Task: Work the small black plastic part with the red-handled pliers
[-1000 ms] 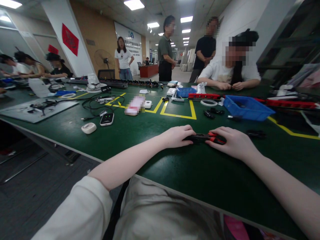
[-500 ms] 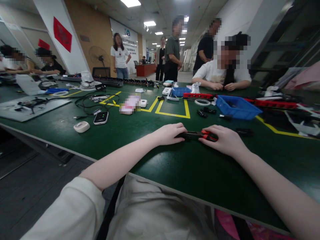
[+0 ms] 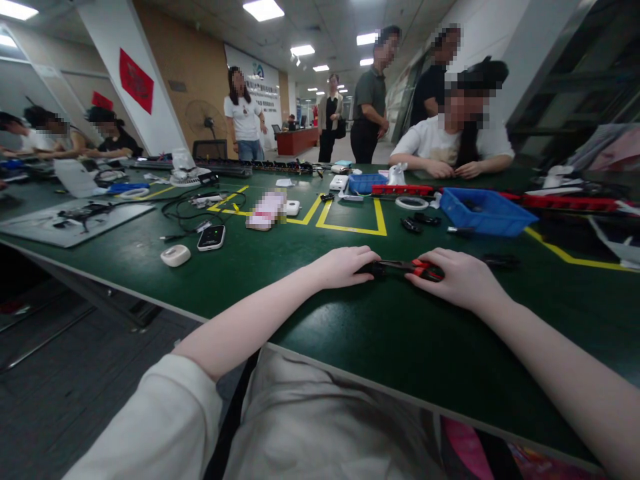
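Both of my hands rest on the green table (image 3: pixel 380 333) and grip one long black and red part (image 3: pixel 400 268) that lies flat between them. My left hand (image 3: pixel 345 265) is curled round its black left end. My right hand (image 3: pixel 457 275) is closed over its red right end. The fingertips of both hands are partly hidden under the part. A small black piece (image 3: pixel 500 261) lies just right of my right hand.
A blue bin (image 3: pixel 485 211) stands behind my right hand, with black pieces (image 3: pixel 420 222) and a white ring (image 3: pixel 411 203) beside it. A phone (image 3: pixel 211 237), a white puck (image 3: pixel 175 255) and cables (image 3: pixel 193 208) lie left. A seated person (image 3: pixel 453 143) works opposite; others stand behind.
My hands and the part have stayed in the same grip on the table. The camera swung a little, and the standing people in the background shifted to the right.
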Available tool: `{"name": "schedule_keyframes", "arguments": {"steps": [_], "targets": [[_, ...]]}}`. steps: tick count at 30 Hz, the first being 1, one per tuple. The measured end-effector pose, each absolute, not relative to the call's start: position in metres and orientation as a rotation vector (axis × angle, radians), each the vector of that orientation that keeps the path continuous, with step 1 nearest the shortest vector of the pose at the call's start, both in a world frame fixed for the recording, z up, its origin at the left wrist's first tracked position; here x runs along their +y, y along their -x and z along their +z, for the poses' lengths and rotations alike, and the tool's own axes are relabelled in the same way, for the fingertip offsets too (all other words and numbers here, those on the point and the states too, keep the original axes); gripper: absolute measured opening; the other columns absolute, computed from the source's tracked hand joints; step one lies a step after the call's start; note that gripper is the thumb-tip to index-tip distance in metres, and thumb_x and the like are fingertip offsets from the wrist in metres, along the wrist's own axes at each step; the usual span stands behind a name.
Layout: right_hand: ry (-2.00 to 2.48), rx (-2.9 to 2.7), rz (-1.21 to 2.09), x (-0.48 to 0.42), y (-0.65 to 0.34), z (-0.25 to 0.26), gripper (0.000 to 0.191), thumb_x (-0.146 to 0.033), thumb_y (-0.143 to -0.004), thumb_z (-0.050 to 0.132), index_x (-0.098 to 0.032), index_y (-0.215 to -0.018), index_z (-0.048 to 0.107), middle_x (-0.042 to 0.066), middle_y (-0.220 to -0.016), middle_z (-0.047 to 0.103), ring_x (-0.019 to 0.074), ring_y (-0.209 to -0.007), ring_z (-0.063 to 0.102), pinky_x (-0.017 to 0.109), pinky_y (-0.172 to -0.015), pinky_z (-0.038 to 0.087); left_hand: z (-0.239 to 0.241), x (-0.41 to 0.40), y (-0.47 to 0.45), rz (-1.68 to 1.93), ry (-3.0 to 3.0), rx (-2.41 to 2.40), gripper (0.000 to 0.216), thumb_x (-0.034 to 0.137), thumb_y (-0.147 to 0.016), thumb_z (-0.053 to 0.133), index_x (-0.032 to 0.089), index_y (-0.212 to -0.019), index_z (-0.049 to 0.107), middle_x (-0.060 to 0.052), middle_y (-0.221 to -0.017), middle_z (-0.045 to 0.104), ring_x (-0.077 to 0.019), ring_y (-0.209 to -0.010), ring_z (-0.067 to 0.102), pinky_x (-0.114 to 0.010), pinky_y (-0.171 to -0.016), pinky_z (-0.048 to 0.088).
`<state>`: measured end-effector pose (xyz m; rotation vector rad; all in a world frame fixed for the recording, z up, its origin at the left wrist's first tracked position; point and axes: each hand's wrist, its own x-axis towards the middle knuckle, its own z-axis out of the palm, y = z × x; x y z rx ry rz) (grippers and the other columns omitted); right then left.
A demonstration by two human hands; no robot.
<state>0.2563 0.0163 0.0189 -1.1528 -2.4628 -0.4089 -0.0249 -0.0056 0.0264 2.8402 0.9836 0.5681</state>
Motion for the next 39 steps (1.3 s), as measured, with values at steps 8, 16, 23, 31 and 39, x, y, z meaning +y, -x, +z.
{"name": "schedule_keyframes", "arguments": {"steps": [8, 16, 23, 31, 39], "targets": [[1.143, -2.484, -0.486, 0.012, -0.253, 0.021, 0.040, -0.056, -0.086, 0.053, -0.017, -0.091, 0.065, 0.010, -0.088, 0.067, 0.0234, -0.072, 0.062, 0.035, -0.064, 0.045, 0.023, -0.003, 0.027, 0.632, -2.738, 0.979, 0.034, 0.027, -0.093, 0.060, 0.015, -0.125, 0.057, -0.010, -0.112, 0.066, -0.0221, -0.101, 0.066, -0.033, -0.088, 0.051], [1.133, -2.414, -0.538, 0.008, -0.251, 0.024, 0.040, -0.056, -0.085, 0.056, -0.018, -0.093, 0.066, 0.010, -0.093, 0.069, 0.0238, -0.075, 0.062, 0.035, -0.066, 0.044, 0.020, -0.002, 0.027, 0.697, -2.642, 0.982, 0.044, 0.025, -0.089, 0.065, 0.013, -0.129, 0.055, -0.013, -0.117, 0.063, -0.0229, -0.107, 0.064, -0.035, -0.094, 0.051], [1.146, -2.387, -0.525, 0.007, -0.252, 0.024, 0.039, -0.055, -0.085, 0.058, -0.018, -0.095, 0.067, 0.009, -0.095, 0.070, 0.0241, -0.078, 0.063, 0.035, -0.066, 0.043, 0.016, 0.000, 0.027, 0.752, -2.554, 0.987, 0.044, 0.023, -0.085, 0.070, 0.012, -0.126, 0.056, -0.012, -0.113, 0.069, -0.0233, -0.104, 0.066, -0.038, -0.094, 0.052], [1.103, -2.439, -0.491, 0.004, -0.250, 0.025, 0.037, -0.054, -0.085, 0.059, -0.019, -0.095, 0.067, 0.009, -0.096, 0.070, 0.0231, -0.077, 0.063, 0.035, -0.068, 0.045, 0.013, 0.003, 0.028, 0.788, -2.510, 0.979, 0.029, 0.026, -0.085, 0.069, 0.013, -0.110, 0.065, -0.009, -0.105, 0.072, -0.0205, -0.096, 0.068, -0.033, -0.088, 0.053], [1.091, -2.447, -0.459, 0.004, -0.250, 0.024, 0.036, -0.053, -0.085, 0.060, -0.019, -0.096, 0.067, 0.009, -0.096, 0.070, 0.0238, -0.081, 0.064, 0.036, -0.071, 0.046, 0.010, 0.007, 0.030, 0.823, -2.582, 0.923, 0.030, 0.020, -0.084, 0.069, 0.016, -0.114, 0.066, -0.012, -0.121, 0.066, -0.0245, -0.114, 0.062, -0.041, -0.101, 0.048]]}}
